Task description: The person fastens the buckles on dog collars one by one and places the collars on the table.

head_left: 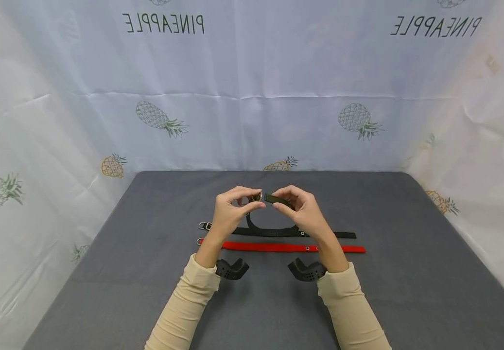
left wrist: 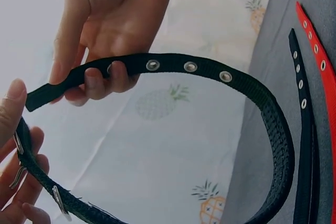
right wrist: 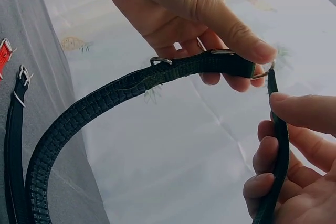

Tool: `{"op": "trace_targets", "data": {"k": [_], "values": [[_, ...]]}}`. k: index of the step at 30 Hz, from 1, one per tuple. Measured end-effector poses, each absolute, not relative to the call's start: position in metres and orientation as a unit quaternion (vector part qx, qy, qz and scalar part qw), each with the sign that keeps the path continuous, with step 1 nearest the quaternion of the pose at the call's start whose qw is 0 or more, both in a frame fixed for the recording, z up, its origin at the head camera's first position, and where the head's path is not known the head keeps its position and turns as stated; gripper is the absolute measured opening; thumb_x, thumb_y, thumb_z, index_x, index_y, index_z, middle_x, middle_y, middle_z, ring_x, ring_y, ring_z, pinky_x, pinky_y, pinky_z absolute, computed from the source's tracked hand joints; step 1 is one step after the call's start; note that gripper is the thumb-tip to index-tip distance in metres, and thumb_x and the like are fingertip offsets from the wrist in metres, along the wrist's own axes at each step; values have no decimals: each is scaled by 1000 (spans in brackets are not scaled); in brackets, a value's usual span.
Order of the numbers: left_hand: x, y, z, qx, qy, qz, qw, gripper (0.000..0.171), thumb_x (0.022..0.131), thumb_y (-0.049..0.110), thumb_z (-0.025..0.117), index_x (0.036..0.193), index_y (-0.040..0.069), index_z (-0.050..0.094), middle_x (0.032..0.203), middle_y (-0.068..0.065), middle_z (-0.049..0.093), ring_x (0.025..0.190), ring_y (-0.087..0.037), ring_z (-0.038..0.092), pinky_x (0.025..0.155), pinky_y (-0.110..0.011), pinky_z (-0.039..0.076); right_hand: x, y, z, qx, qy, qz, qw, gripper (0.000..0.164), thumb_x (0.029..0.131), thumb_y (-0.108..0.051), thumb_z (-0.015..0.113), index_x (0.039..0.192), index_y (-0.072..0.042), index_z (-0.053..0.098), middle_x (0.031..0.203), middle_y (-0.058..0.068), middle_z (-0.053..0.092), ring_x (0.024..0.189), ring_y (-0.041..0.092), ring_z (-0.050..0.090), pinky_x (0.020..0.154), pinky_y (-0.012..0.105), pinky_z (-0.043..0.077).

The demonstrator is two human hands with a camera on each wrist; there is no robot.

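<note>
Left hand (head_left: 230, 210) gripping dark strap (left wrist: 283, 153) by its ringed end | right hand (head_left: 305, 210) pinching its eyeleted end | strap looping above table (head_left: 409, 272) | joining looking not yet done | black strap (head_left: 345, 235), red strap (head_left: 273, 247) lying straight

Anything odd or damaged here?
Yes: black PINEAPPLE lettering on the white fabric backdrop reads mirrored, perhaps because it hangs backwards. The dark woven buckle strap between left hand and right hand has pale lines along one edge near its metal loop, possibly fraying.
</note>
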State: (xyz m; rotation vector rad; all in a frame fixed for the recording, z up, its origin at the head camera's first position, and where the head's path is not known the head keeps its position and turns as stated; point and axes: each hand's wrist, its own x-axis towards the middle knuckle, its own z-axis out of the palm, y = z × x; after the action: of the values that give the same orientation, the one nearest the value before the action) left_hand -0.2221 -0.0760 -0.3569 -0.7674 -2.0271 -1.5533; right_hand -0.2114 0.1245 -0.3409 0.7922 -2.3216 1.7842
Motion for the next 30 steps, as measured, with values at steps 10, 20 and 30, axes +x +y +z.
{"op": "trace_targets", "data": {"k": [10, 20, 30], "values": [[-220, -74, -360, -299, -739, -567, 208, 30, 74, 13, 80, 101, 1, 75, 97, -17, 74, 75, -4, 52, 64, -30, 38, -211, 124, -342, 284, -755, 589, 41, 23, 90, 3, 62, 110, 12, 59, 111, 32, 59, 94, -8, 59, 86, 14, 51], [-220, -73, -358, -296, -750, -559, 194, 28, 72, 8, 81, 100, 4, 76, 95, -14, 74, 74, -14, 52, 66, -21, 38, -210, 123, -343, 280, -757, 589, 40, 25, 89, 3, 62, 113, 12, 58, 113, 31, 58, 95, -8, 58, 86, 14, 50], [-218, -69, -360, -288, -748, -568, 190, 27, 72, 3, 81, 98, -1, 74, 102, -17, 68, 80, -20, 59, 73, -24, 53, -210, 120, -344, 281, -743, 607, 20, 28, 93, -8, 62, 116, 8, 56, 104, 0, 60, 90, 0, 61, 83, 18, 52]]}}
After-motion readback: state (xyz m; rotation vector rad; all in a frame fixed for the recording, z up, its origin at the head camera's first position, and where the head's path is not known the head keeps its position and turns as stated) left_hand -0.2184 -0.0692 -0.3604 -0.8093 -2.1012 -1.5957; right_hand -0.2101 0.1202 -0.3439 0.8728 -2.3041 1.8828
